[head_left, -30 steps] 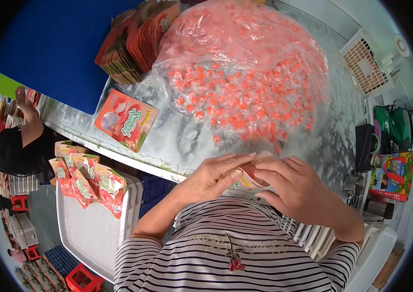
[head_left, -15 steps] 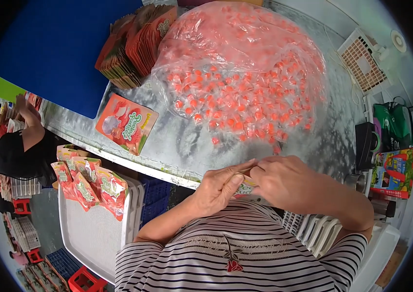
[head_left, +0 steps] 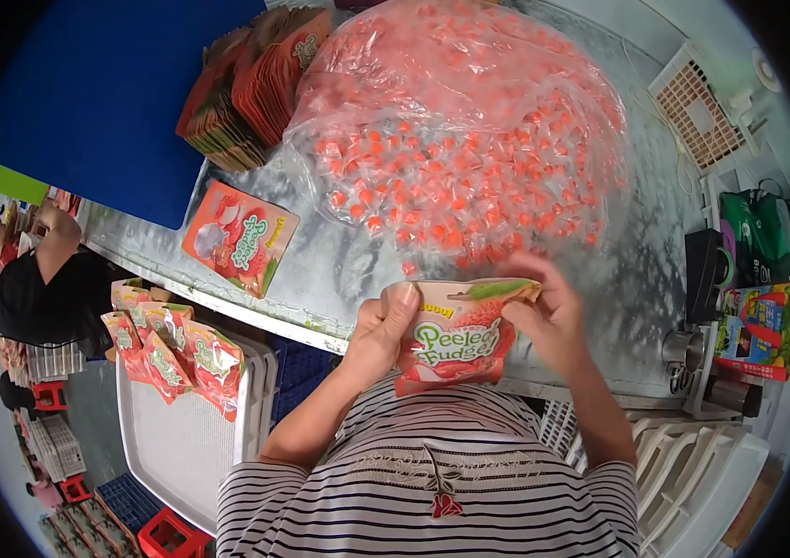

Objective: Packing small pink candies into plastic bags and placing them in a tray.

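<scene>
A red and tan printed candy pouch (head_left: 460, 342) is held upright in front of my chest, its front face showing. My left hand (head_left: 376, 335) pinches its upper left corner, thumb on the front. At the upper right corner, my right hand (head_left: 551, 321) has its thumb on the front edge and its fingers behind, slightly blurred. Whether the top is sealed cannot be made out. Beyond my hands, several red wrapped candies (head_left: 451, 209) spill from a large clear plastic bag (head_left: 469, 56). Another pouch (head_left: 241, 240) lies flat on the table to the left.
Stacked flat pouches (head_left: 255, 88) stand behind, beside a blue board (head_left: 106, 102). Lower left, a white tray (head_left: 181, 456) bears several plump pouches (head_left: 170, 349). A person in black (head_left: 55, 302) sits far left. To the right are metal cups (head_left: 683, 349) and a beige basket (head_left: 700, 113).
The pouch, earlier mostly hidden between my hands, is now raised with its front showing. My hands have moved apart to its two upper corners.
</scene>
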{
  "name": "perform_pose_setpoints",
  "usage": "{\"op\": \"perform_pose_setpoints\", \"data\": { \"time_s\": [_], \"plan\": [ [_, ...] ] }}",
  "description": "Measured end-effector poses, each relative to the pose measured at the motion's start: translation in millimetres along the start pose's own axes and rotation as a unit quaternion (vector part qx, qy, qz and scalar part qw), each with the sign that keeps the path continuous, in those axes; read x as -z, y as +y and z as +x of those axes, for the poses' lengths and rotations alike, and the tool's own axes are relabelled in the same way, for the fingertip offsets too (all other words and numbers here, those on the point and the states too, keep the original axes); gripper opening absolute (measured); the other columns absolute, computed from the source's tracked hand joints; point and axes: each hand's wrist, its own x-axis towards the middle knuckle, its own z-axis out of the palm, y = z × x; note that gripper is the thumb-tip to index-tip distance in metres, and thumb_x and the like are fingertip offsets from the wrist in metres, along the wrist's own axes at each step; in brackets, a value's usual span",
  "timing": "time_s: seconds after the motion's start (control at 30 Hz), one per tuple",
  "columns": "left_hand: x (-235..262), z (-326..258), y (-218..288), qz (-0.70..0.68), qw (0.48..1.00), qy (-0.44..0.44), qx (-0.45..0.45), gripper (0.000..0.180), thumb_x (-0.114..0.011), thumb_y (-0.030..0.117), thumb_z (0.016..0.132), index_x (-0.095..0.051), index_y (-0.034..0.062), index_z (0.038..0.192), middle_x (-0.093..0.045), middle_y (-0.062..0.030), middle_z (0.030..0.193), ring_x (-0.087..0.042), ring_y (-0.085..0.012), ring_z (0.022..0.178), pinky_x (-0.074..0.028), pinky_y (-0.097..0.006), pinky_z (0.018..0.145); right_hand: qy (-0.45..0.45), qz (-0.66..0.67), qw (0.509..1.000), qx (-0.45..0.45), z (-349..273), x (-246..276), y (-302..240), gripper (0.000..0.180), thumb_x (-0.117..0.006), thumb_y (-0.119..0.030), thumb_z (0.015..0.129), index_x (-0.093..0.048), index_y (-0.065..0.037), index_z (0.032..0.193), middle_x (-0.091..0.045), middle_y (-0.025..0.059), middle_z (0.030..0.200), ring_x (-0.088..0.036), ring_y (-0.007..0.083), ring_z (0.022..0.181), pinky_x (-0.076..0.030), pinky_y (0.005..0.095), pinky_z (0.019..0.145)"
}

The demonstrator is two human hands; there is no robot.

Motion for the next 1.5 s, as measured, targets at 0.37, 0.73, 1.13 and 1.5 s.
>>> {"op": "perform_pose_setpoints", "data": {
  "time_s": [0.37,0.73,1.13,1.5],
  "plan": [
    [-10.2,10.6,-5.6,0.116,0.993,0.016,-0.034,0.025,-0.061,0.023,0.095,-0.068,0.0001,0.105,-0.063,0.0012,0.071,-0.049,-0.0006,0.055,-0.038,-0.018,0.047,0.021,0.09,0.99,-0.106,-17.9,-3.2,43.9,0.013,-0.058,-0.008,0.095,-0.065,0.002,0.101,-0.064,-0.002,0.088,-0.052,0.0029,0.076,-0.044,0.0197,0.069],
    [-5.5,18.2,-19.3,0.036,0.997,0.057,-0.047,0.02,-0.065,0.017,0.092,-0.07,-0.0017,0.1,-0.068,-0.002,0.079,-0.056,-0.0037,0.066,-0.044,-0.02,0.058,-0.005,0.106,0.986,-0.125,-17.7,1.0,52.7,0.014,-0.058,-0.007,0.094,-0.065,0.003,0.103,-0.066,0.0007,0.089,-0.056,0.0042,0.077,-0.046,0.0206,0.068],
    [-23.9,19.3,-15.3,0.046,0.997,0.006,-0.058,0.022,-0.063,0.011,0.093,-0.067,-0.0037,0.108,-0.066,-0.0019,0.081,-0.059,-0.0077,0.076,-0.05,-0.023,0.067,-0.054,0.099,0.984,-0.141,-16.3,-6.0,40.9,0.017,-0.059,-0.004,0.091,-0.068,0.006,0.101,-0.07,0.0049,0.084,-0.062,0.0071,0.072,-0.05,0.022,0.065],
    [-10.2,16.0,-16.7,0.109,0.988,0.063,-0.089,0.03,-0.051,0.025,0.1,-0.065,-0.0012,0.098,-0.048,0.0039,0.059,-0.042,-0.0037,0.049,-0.037,-0.022,0.045,-0.079,-0.101,0.986,-0.107,-18.6,10.0,42.0,0.02,-0.059,-0.012,0.092,-0.067,0.007,0.091,-0.063,-0.0004,0.069,-0.051,0.0041,0.062,-0.041,0.0235,0.058]
  ]
}}
